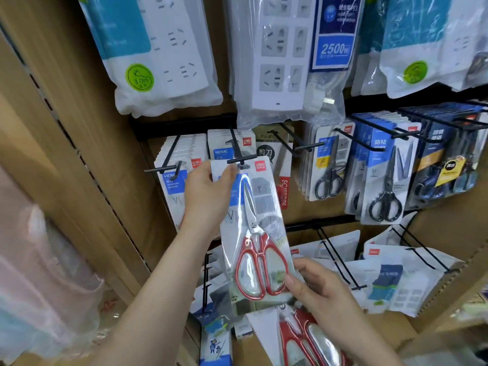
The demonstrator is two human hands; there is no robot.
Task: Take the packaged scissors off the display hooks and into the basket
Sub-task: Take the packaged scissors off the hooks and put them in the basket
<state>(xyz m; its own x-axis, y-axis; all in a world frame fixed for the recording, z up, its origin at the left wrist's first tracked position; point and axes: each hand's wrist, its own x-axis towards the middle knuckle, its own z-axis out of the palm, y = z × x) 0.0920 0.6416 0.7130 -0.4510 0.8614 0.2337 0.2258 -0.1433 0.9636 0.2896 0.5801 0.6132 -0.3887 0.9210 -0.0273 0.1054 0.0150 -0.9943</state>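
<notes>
Noting wood-grain shelf panel [79, 133] filling the left side. Seeing bagged power strips [285, 56] hanging along the top, the middle bag drooping just above the scissors row and crowding the hook from overhead. Logging black-handled scissors packs [385, 186] hanging in stacks to the right, well apart from both hands. Finding red-handled scissors pack [253, 233] being held tilted in front of the row, its top at the end of black hook [239, 151]; hang hole sitting right at the hook's crossbar tip, so unable to tell whether on or just off. Seeing carded packs [177, 175] hanging close behind it. Observing left hand [208, 191] gripping the pack's upper left edge, fingers clamped on the card. Observing right hand [317, 289] pinching the lower right corner, thumb pressing on the front beside the handles. Spotting second red-handled pack [309, 336] showing below the right hand, partly hidden by the wrist.
</notes>
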